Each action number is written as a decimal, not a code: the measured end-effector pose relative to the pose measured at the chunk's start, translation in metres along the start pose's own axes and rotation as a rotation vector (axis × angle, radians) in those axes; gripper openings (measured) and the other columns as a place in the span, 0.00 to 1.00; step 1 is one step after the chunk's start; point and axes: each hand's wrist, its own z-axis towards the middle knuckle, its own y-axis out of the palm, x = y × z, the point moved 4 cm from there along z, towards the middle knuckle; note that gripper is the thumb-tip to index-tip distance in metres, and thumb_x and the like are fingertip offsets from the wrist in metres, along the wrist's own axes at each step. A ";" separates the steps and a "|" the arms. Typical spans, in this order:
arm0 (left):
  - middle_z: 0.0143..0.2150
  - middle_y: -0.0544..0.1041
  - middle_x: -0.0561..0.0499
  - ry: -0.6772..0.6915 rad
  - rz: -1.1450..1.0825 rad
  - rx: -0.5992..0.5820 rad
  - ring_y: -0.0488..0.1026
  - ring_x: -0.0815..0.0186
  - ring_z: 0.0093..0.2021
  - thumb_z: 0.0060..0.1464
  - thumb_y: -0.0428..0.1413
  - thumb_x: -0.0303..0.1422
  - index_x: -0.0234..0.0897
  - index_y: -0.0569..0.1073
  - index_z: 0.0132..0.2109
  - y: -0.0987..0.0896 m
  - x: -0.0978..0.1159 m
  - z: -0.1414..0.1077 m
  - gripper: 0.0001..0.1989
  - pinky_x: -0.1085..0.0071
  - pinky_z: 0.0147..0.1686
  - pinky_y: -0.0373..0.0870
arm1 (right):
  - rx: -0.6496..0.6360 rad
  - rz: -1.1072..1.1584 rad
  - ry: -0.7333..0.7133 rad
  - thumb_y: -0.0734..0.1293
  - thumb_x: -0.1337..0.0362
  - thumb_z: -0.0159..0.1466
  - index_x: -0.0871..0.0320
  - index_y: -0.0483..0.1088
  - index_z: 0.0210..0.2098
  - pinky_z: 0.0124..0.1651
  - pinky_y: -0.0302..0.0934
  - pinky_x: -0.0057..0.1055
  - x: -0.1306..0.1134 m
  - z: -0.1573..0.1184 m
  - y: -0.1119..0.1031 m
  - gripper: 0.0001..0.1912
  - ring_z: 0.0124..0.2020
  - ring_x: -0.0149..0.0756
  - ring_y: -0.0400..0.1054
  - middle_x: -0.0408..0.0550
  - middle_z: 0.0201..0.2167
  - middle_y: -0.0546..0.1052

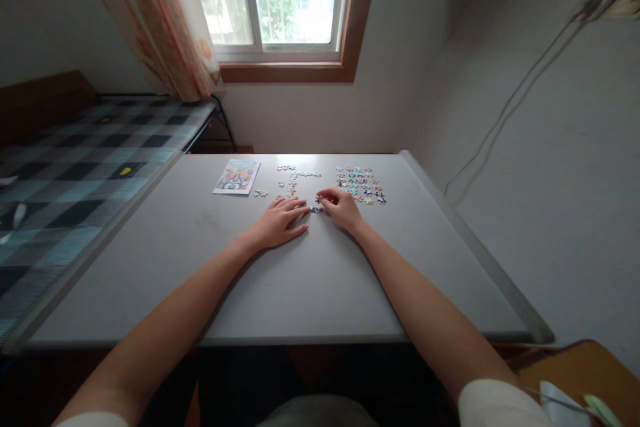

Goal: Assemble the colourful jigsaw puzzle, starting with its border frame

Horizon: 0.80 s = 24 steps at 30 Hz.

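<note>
My left hand (281, 221) lies flat with fingers spread, its fingertips by a short strip of joined jigsaw pieces (316, 209). Across from it, my right hand (343, 207) pinches a small jigsaw piece (318, 199) just above that strip; the fingers partly cover it. A partly built puzzle border (306, 174) forms a corner beyond my hands, and my left hand hides some of its lower side. Rows of loose jigsaw pieces (356, 180) lie to the right. A few more loose pieces (261, 193) sit left of the border.
A printed picture sheet (237, 177) lies at the back left of the white table (350, 287). A bed with a checked cover (100, 140) stands to the left. Beyond the table are a wall and a window (295, 0). A cable (500, 120) hangs along the right wall.
</note>
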 end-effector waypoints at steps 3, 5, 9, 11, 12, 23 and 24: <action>0.64 0.65 0.47 0.003 0.011 0.008 0.59 0.57 0.64 0.61 0.50 0.44 0.44 0.68 0.60 0.000 0.000 0.000 0.23 0.54 0.64 0.52 | -0.015 -0.013 0.001 0.65 0.65 0.56 0.60 0.76 0.34 0.32 0.60 0.27 -0.001 0.000 0.000 0.10 0.26 0.30 0.66 0.46 0.26 0.77; 0.63 0.66 0.47 0.007 0.016 0.021 0.59 0.56 0.65 0.61 0.50 0.43 0.43 0.69 0.59 -0.001 0.001 0.000 0.22 0.53 0.64 0.52 | -0.034 -0.039 -0.003 0.64 0.65 0.56 0.60 0.76 0.33 0.32 0.60 0.27 -0.002 0.000 0.000 0.09 0.25 0.29 0.65 0.45 0.26 0.77; 0.64 0.65 0.46 0.052 0.005 0.061 0.57 0.55 0.65 0.60 0.52 0.40 0.41 0.70 0.58 -0.004 0.005 0.000 0.21 0.53 0.64 0.53 | -0.067 -0.106 -0.023 0.64 0.67 0.56 0.60 0.76 0.33 0.33 0.59 0.27 -0.003 -0.001 0.000 0.09 0.26 0.30 0.65 0.45 0.27 0.77; 0.65 0.63 0.45 0.097 -0.016 0.056 0.57 0.55 0.65 0.60 0.52 0.39 0.41 0.69 0.59 -0.005 0.010 0.000 0.21 0.54 0.64 0.52 | -0.081 -0.125 -0.027 0.64 0.67 0.56 0.60 0.76 0.33 0.34 0.60 0.27 -0.004 -0.001 0.000 0.09 0.27 0.30 0.66 0.45 0.28 0.77; 0.65 0.63 0.45 0.121 -0.027 0.045 0.57 0.55 0.65 0.60 0.52 0.39 0.41 0.69 0.59 -0.005 0.013 -0.001 0.21 0.54 0.65 0.52 | -0.084 -0.131 -0.026 0.64 0.68 0.56 0.59 0.76 0.33 0.34 0.60 0.27 -0.004 -0.001 0.000 0.09 0.28 0.30 0.67 0.45 0.28 0.78; 0.65 0.63 0.46 0.129 -0.034 -0.058 0.59 0.57 0.65 0.61 0.50 0.42 0.39 0.65 0.62 -0.001 0.018 0.000 0.25 0.55 0.66 0.48 | -0.085 -0.238 -0.090 0.65 0.70 0.57 0.58 0.76 0.33 0.39 0.62 0.29 -0.005 -0.001 0.001 0.07 0.33 0.32 0.69 0.46 0.31 0.77; 0.65 0.63 0.46 0.133 -0.033 -0.054 0.58 0.57 0.65 0.61 0.50 0.42 0.39 0.65 0.62 -0.001 0.018 0.000 0.25 0.55 0.66 0.49 | -0.080 -0.248 -0.100 0.66 0.70 0.58 0.58 0.76 0.33 0.40 0.62 0.29 -0.005 -0.001 0.000 0.07 0.33 0.32 0.68 0.47 0.31 0.76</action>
